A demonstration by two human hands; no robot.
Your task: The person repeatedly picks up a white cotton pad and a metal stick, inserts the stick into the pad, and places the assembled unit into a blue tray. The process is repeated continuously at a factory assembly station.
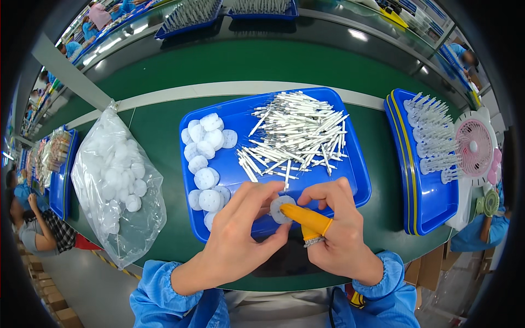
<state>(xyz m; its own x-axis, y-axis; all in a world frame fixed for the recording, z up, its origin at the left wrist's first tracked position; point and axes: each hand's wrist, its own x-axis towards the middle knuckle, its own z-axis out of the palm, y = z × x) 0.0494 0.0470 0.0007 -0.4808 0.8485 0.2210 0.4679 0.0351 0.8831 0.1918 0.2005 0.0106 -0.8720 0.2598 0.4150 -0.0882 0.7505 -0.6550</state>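
Observation:
A round translucent white plastic disc point(279, 210) is between my two hands, over the front edge of the blue tray point(229, 172). My left hand point(235, 232) is closed, pinching the disc's left side between fingers and thumb. My right hand point(339, 229) wears yellow covers on a finger, whose tip presses on the disc's face; its other fingers are curled. A thin white stick point(287, 176) stands just above the disc; whether it joins the disc I cannot tell. Inside the tray, loose discs point(206, 177) lie at the left and a heap of white sticks point(301, 131) at the right.
To the left lies a clear plastic bag point(117, 186) of discs. Stacked blue trays point(432, 202) with assembled pieces point(435, 134) stand at the right, beside a pink and white fan point(474, 143). A green conveyor belt point(229, 63) runs beyond a pale rail. Other people sit nearby.

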